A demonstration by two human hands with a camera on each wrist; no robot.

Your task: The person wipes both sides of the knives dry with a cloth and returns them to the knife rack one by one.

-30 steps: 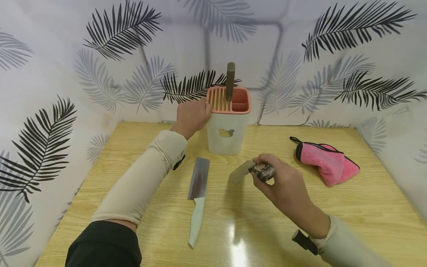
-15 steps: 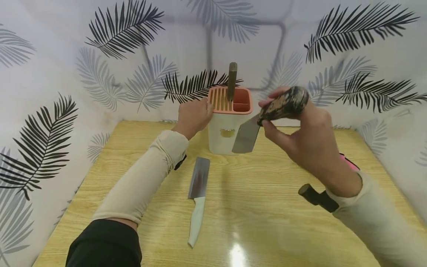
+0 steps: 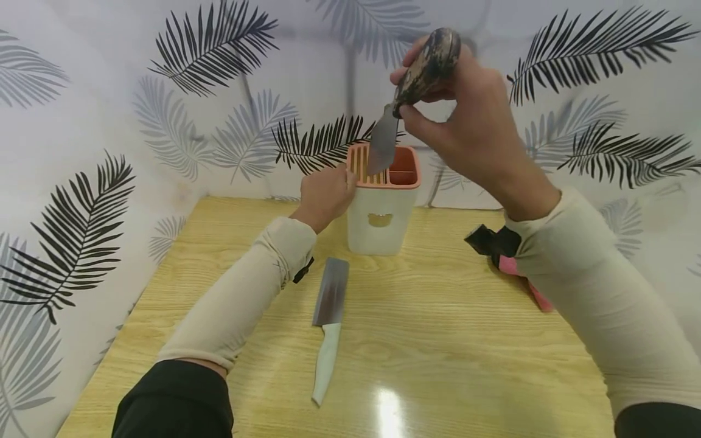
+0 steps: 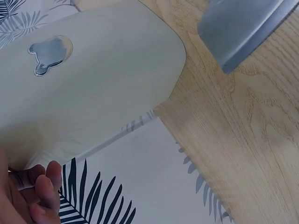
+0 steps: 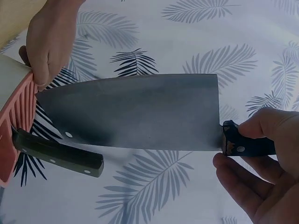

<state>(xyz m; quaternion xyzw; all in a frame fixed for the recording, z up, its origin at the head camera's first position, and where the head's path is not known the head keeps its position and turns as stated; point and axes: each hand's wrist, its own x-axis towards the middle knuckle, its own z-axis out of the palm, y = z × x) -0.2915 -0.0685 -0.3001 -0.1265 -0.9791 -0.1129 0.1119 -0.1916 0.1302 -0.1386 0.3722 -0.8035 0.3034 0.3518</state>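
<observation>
A white knife holder (image 3: 378,237) with a pink slotted top stands at the back of the table. My left hand (image 3: 327,193) grips its left upper edge; curled fingertips (image 4: 46,191) show beside its wall in the left wrist view. My right hand (image 3: 473,121) holds a cleaver (image 5: 140,112) by its dark mottled handle, raised and tilted, the blade pointing down over the slots. In the right wrist view the blade's far corner is close to the slotted top; I cannot tell whether it touches. A dark-handled knife (image 5: 60,151) sits in the holder, hidden behind the blade in the head view.
A white-handled cleaver (image 3: 327,359) lies flat on the wooden table (image 3: 438,353), in front of the holder. To the right, a pink cloth (image 3: 509,265) is partly covered by my right forearm. A leaf-patterned sheet (image 3: 230,140) hangs behind the table.
My right hand has lifted the cleaver from low over the table, up and then leftward, to above the holder's slots. The left hand keeps its grip on the holder.
</observation>
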